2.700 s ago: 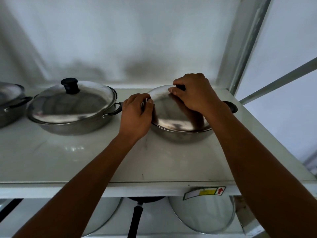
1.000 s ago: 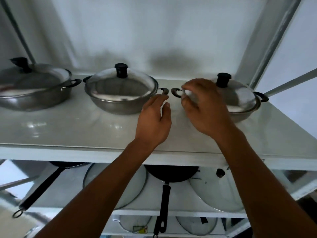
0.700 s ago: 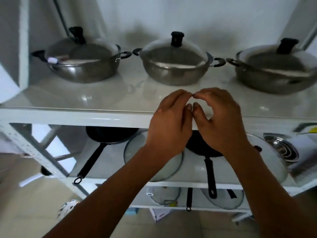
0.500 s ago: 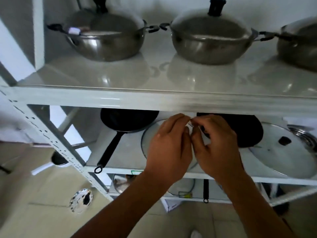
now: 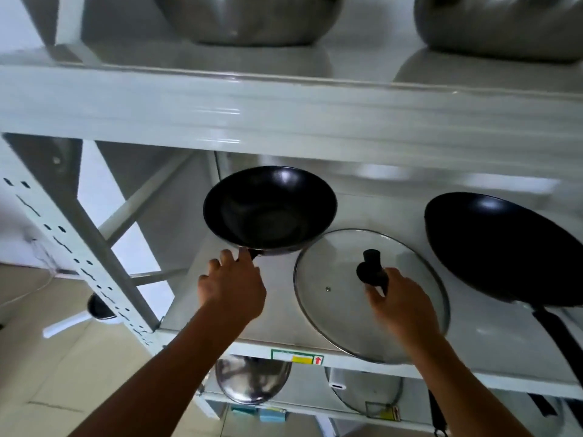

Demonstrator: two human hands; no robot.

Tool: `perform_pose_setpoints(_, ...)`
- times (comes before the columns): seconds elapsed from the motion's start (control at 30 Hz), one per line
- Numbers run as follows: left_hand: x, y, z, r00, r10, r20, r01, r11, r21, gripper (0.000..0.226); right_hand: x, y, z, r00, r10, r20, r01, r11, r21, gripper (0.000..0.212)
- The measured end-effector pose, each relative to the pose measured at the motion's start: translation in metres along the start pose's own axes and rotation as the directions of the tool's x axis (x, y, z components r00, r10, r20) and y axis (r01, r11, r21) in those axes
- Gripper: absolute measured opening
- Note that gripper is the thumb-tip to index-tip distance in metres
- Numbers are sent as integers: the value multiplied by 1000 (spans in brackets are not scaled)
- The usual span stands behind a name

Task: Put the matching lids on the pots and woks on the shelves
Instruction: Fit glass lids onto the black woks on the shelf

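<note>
Glass lid (image 5: 370,294) lies just right of our small wok (image 5: 269,208); right hand (image 5: 400,304) fingers close on its knob (image 5: 371,272), left hand (image 5: 232,287) wraps the wok's handle.

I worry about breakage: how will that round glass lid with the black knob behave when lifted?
The round glass lid with the black knob is probably rigid and fragile, being clear glass in a thin metal rim. It overhangs the white shelf edge, so it might tip. The right hand at the knob should lift it level.
</note>
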State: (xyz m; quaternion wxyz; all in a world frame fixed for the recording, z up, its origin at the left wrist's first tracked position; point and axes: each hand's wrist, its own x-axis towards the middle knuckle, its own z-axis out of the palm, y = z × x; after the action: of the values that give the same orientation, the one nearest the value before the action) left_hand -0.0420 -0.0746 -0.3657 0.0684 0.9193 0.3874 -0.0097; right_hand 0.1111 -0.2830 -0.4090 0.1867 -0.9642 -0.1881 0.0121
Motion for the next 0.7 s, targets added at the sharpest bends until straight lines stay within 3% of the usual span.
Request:
perform_pose_setpoints(0.1,10,-17,22,999,29,29,-28,998,-60,41,1,4,1,997,-4,-72,8,999,54,22)
perform_pose_setpoints(0.23,22,-37,31,997,67,-30,-71,981,-181,25,-25,3,-7,993,-38,-108,42,998,37,26)
perform_pose_setpoints(0.37,31,-47,22,992,75,96,-38,938,-345,29,-68,-3,-40,996,-33,-81,40,995,96,18)
perform_pose_setpoints(0.47,28,-51,19,989,107,97,-57,907,-416,28,-90,-13,-69,995,-63,-77,72,991,116,11)
perform_pose_setpoints(0.6,9,-52,17,992,103,69,-58,879,-473,21,-99,-39,-101,974,-102,-202,149,961,234,22)
perform_pose_setpoints(0.7,-18,-46,20,994,105,32,-76,866,-494,16,-72,-63,-104,950,-170,-263,239,936,259,12)
